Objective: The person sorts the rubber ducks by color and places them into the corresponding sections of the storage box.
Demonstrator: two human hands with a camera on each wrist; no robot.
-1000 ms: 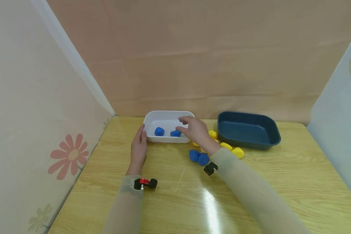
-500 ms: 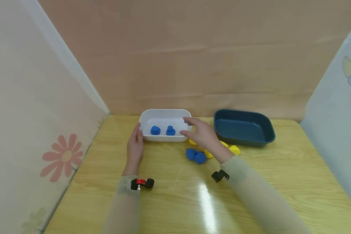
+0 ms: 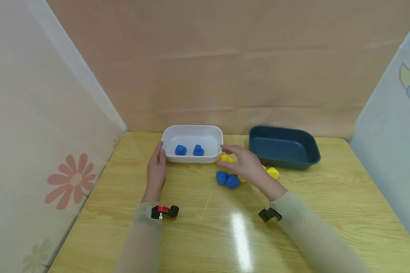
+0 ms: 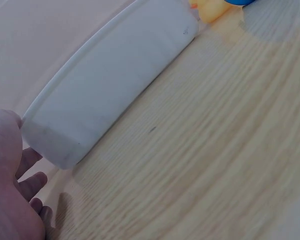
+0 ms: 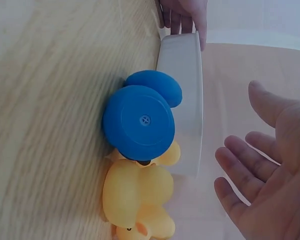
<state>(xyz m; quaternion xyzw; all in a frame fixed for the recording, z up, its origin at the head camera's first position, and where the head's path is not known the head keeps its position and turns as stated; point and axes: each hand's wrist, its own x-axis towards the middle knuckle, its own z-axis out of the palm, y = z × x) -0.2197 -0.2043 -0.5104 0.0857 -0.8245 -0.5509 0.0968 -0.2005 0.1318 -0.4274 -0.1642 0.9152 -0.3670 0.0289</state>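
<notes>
In the head view my left hand (image 3: 156,170) rests against the left end of a white bin (image 3: 191,159), its fingers straight along the wall. Inside the bin sit two blue rubber ducks, one at left (image 3: 180,150) and one further right (image 3: 198,150). My right hand (image 3: 244,162) holds nothing; its fingers and thumb are spread apart above the loose ducks beside the bin. Two blue ducks lie there, one showing its round base (image 5: 142,120) in the right wrist view, the other (image 5: 157,86) behind it. Yellow ducks (image 5: 135,192) lie close by, partly hidden under my right hand in the head view.
A dark blue bin (image 3: 283,147) stands at the back right, with nothing visible inside. A yellow duck (image 3: 272,173) lies before its front wall. The wooden table (image 3: 205,227) meets a back wall covering (image 3: 198,68) and pale side panels.
My right hand has drawn back rightward and toward me, out from over the white bin. The blue duck below it has come to sit upright. My left hand stays at the bin's end.
</notes>
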